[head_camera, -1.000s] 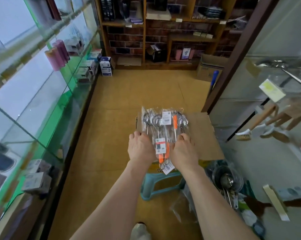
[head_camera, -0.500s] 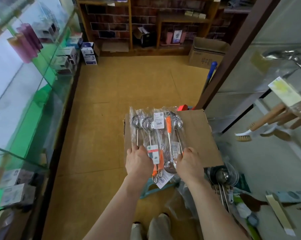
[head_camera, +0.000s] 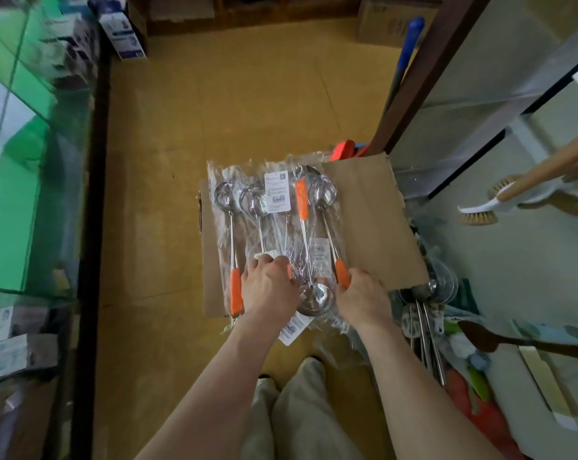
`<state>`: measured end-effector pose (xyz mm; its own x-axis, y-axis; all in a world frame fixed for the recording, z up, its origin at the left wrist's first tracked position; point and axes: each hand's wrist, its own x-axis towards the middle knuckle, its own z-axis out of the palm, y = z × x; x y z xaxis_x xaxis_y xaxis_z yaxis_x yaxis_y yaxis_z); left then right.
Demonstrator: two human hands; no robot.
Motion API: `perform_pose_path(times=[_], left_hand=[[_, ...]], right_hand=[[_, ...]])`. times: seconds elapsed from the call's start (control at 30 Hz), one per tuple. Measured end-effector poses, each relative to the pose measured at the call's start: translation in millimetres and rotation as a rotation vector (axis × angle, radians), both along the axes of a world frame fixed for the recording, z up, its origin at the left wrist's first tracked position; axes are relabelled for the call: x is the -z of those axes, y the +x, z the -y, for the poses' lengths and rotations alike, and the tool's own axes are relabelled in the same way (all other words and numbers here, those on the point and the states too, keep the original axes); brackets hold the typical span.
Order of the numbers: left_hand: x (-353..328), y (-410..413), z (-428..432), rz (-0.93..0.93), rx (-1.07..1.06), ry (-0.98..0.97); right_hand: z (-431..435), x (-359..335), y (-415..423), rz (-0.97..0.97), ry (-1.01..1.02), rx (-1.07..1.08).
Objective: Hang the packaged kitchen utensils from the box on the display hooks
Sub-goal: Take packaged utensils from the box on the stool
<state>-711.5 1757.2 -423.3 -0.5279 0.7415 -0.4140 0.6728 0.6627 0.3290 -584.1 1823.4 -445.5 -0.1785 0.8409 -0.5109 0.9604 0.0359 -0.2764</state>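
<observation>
Both your forearms reach forward and down. Your left hand [head_camera: 269,290] sits knuckles-up on the packaged utensils [head_camera: 274,210], fingers curled onto them, while your right hand [head_camera: 364,300] grips their right edge. They lie flat on the cardboard box [head_camera: 374,210].

This looks like a small housewares shop. A glass display case [head_camera: 32,161] runs along the left, its shelves stocked with boxed goods [head_camera: 18,353]. On the right, scrubbing brushes [head_camera: 477,212] hang on display. The packaged utensils [head_camera: 247,207] lying on the cardboard box [head_camera: 374,220] are sealed in clear sleeves with printed barcode labels [head_camera: 276,194]. Cartons [head_camera: 380,18] stand by the far wall, and loose ladles [head_camera: 425,327] lie heaped beside the box.
</observation>
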Motion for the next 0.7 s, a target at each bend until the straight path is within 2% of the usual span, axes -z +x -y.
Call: perform_pose_path(times=[0.27,0.47,0.6,0.7], left_hand=[[18,9,-10,0.024,0.053,-0.026],[18,2,-50,-0.086,0.01,0.061],[22,-2,-77,-0.083,-0.02,-0.013],[29,-4,-92,-0.048,-0.103,-0.058]], right_hand=[[-6,13,2,0.032,-0.078,0.07],[-8,18,5,0.01,-0.099,0.092],[-10,23,10,-0.076,-0.128,0.121],[-10,24,12,-0.072,-0.127,0.11]])
